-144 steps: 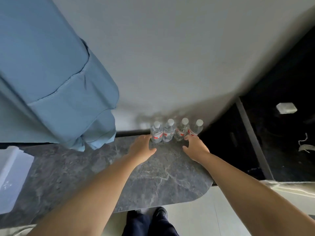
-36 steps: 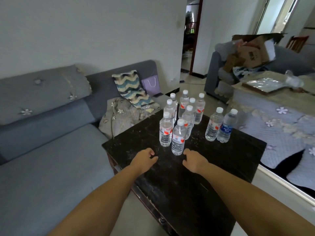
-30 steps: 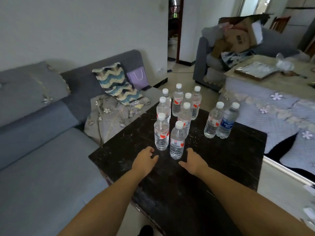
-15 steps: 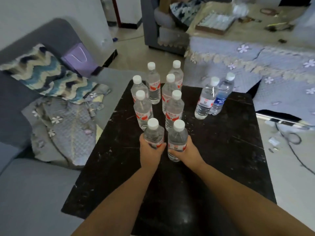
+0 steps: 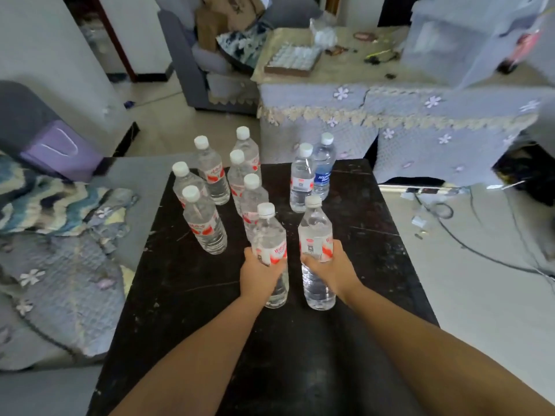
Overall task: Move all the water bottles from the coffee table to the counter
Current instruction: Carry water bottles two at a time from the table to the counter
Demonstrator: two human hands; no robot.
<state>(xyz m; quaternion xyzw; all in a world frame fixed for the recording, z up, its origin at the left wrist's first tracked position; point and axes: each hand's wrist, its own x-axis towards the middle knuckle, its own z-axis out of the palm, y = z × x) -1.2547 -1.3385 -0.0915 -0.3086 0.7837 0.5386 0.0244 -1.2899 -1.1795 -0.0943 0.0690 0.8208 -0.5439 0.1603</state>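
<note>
Several clear water bottles with white caps stand on the black coffee table point(image 5: 369, 265). My left hand point(image 5: 259, 273) is shut around the red-labelled left bottle point(image 5: 268, 235), and my right hand point(image 5: 333, 265) is shut around the right bottle point(image 5: 315, 226). Both held bottles are upright near the table's middle. Behind them stands a cluster of red-labelled bottles point(image 5: 207, 223), and at the back right a pair, one with a blue label point(image 5: 323, 169).
A grey sofa with a quilted cover point(image 5: 60, 265) and a wavy-patterned cushion point(image 5: 36, 196) runs along the left. A cloth-draped table point(image 5: 405, 115) stands beyond the coffee table. Cables point(image 5: 468, 235) lie on the floor at the right.
The view swung from the counter to the coffee table. My hands reached the two front bottles, closed on them, and the bottles now sit slightly apart and nearer to me.
</note>
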